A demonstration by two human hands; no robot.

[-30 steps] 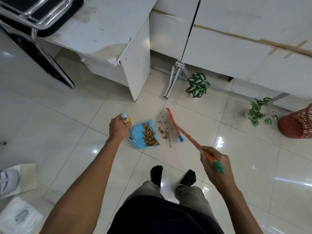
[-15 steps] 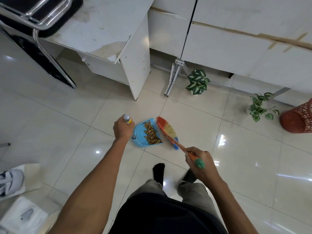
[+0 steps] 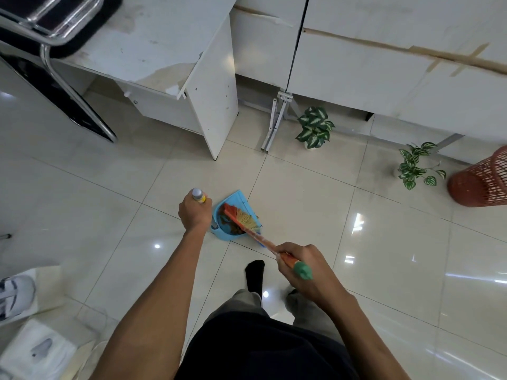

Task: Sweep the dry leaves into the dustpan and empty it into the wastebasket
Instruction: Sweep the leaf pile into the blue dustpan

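Note:
A blue dustpan sits on the pale floor tiles just ahead of my feet. My left hand grips the top of its upright handle, which has a yellow and grey tip. My right hand grips the orange broom handle near its green end cap. The broom head, orange with yellow bristles, lies inside the dustpan over the brown dry leaves, hiding most of them. A red mesh wastebasket stands at the right edge of the floor.
White cabinets and a desk panel line the far side. Two small potted plants sit on the floor near them. A chrome chair is at upper left, and a shoe on paper lies at lower left.
The broom swept left from the open floor into the dustpan, carrying the loose leaves with it. My right hand moved left and nearer. My left hand kept hold of the dustpan handle.

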